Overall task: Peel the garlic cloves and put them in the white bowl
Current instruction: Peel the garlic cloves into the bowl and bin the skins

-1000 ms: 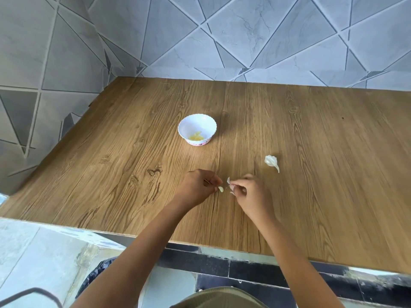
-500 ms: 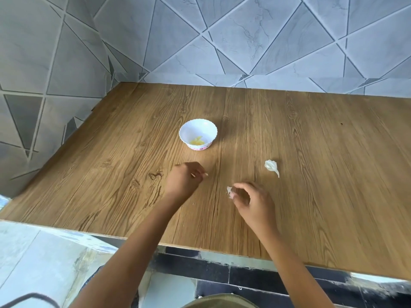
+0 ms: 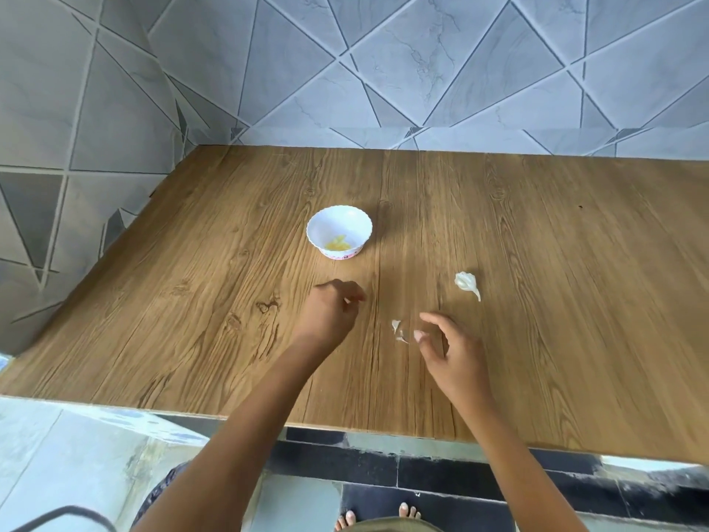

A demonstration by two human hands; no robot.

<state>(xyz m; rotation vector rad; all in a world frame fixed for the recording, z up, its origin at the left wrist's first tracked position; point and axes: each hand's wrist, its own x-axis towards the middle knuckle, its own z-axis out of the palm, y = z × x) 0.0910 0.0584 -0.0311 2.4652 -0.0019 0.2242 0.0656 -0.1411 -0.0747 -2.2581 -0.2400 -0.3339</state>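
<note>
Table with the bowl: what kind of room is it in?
Probably a home kitchen. A wooden counter sits against a tiled wall. A white bowl on it holds peeled garlic, and skins lie nearby.

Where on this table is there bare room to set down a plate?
Bare: the table left of the white bowl, out to the tiled wall, and the right side beyond the garlic piece. Crowded: the middle front, where the left hand, right hand and peel scraps lie close, just this side of the bowl.
</note>
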